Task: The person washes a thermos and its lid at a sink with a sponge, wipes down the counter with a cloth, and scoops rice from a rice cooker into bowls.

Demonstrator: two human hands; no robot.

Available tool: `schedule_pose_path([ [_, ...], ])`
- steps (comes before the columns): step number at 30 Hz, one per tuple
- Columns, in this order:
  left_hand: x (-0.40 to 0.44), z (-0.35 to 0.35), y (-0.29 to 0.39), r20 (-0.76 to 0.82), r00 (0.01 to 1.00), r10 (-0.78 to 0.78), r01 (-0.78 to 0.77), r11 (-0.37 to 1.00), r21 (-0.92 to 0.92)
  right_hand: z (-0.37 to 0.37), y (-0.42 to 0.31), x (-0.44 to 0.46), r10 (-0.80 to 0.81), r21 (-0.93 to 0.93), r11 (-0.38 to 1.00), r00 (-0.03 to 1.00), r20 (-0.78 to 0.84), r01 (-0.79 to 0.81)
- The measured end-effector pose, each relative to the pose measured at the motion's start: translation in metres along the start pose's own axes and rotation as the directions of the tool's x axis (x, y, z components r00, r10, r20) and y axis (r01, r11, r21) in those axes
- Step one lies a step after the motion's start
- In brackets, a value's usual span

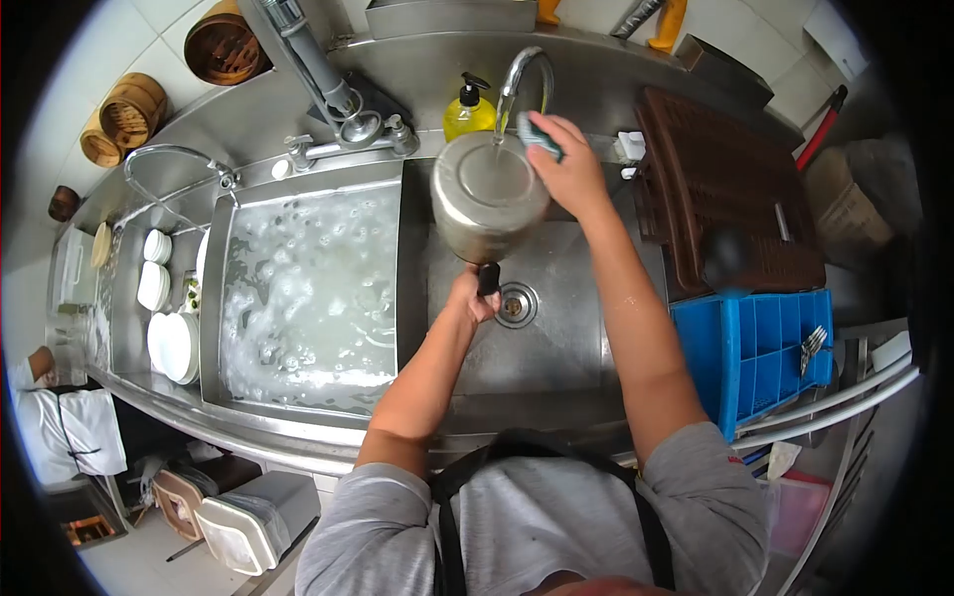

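A metal pot (489, 199) is held bottom up over the right sink basin (556, 348), under the curved faucet (512, 84). My left hand (475, 296) is closed around its black handle (488, 279). Beside the pot's upper right edge, my right hand (568, 159) grips a green and white scrubber (538, 137). Water from the faucet meets the upturned pot bottom. The drain (516, 305) shows below the pot.
Foamy water fills the middle basin (308, 298). White dishes (174, 346) stand at the left. Yellow soap bottle (469, 111) sits behind the pot. Brown rack (725, 189) and blue cutlery tray (760, 353) are at right. A co-worker's hand (40, 364) shows far left.
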State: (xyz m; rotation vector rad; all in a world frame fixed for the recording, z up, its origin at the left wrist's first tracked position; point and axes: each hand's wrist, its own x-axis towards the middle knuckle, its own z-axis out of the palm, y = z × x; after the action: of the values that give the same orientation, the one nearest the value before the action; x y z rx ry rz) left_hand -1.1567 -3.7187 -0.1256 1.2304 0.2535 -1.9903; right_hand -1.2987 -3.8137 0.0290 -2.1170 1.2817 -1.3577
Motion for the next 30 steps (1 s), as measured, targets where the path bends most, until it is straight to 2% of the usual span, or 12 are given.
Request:
schedule_pose_path([
  [3, 0.002, -0.007, 0.016, 0.228, 0.92, -0.32, 0.347, 0.933, -0.091, 0.004, -0.056, 0.007, -0.232, -0.334, 0.906, 0.965, 0.122, 0.26],
  [6, -0.007, 0.0, 0.019, 0.378, 0.835, -0.4, 0.474, 0.872, -0.122, 0.022, -0.083, -0.007, -0.499, -0.368, 0.771, 0.852, 0.158, 0.519],
  [9, -0.016, 0.0, 0.017, 0.494, 0.825, -0.275, 0.355, 0.932, -0.075, 0.033, -0.07, -0.038, -0.761, -0.243, 0.581, 0.624, 0.177, 0.777],
  [12, -0.043, 0.005, 0.024, 0.522, 0.806, -0.278, 0.395, 0.91, -0.126, 0.038, -0.029, -0.07, -0.747, -0.159, 0.641, 0.658, 0.098, 0.751],
  [14, -0.026, -0.008, 0.034, 0.636, 0.658, -0.402, 0.615, 0.774, -0.147, 0.032, 0.006, -0.082, -0.638, -0.253, 0.72, 0.76, 0.124, 0.646],
  [16, -0.02, -0.021, 0.04, 0.674, 0.639, -0.372, 0.62, 0.767, -0.164, 0.019, 0.037, -0.089, -0.205, -0.31, 0.916, 0.962, 0.181, 0.253],
  [18, -0.027, -0.031, 0.036, 0.619, 0.718, -0.317, 0.549, 0.804, -0.226, 0.013, 0.088, -0.078, 0.005, -0.127, 0.992, 0.984, -0.18, -0.029],
  [21, -0.03, -0.037, 0.026, 0.501, 0.839, -0.213, 0.36, 0.907, -0.217, -0.002, 0.105, -0.029, 0.554, 0.259, 0.832, 0.747, -0.367, -0.49],
  [22, -0.029, -0.036, 0.023, 0.422, 0.887, -0.188, 0.293, 0.935, -0.201, -0.007, 0.103, -0.009, 0.738, 0.488, 0.666, 0.594, -0.321, -0.564],
  [25, -0.043, -0.022, 0.017, 0.147, 0.988, -0.039, 0.073, 0.97, -0.232, -0.011, 0.114, 0.024, 0.875, 0.691, 0.323, 0.482, 0.041, -0.647],
  [28, -0.038, -0.033, 0.02, 0.141, 0.99, 0.0, 0.031, 0.975, -0.219, 0.001, 0.149, 0.032, 0.882, 0.322, 0.332, 0.413, 0.228, -0.886],
  [30, -0.032, -0.039, 0.019, -0.026, 0.997, 0.072, -0.076, 0.97, -0.232, 0.006, 0.155, 0.033, 0.819, -0.124, 0.573, 0.572, 0.045, -0.81],
])
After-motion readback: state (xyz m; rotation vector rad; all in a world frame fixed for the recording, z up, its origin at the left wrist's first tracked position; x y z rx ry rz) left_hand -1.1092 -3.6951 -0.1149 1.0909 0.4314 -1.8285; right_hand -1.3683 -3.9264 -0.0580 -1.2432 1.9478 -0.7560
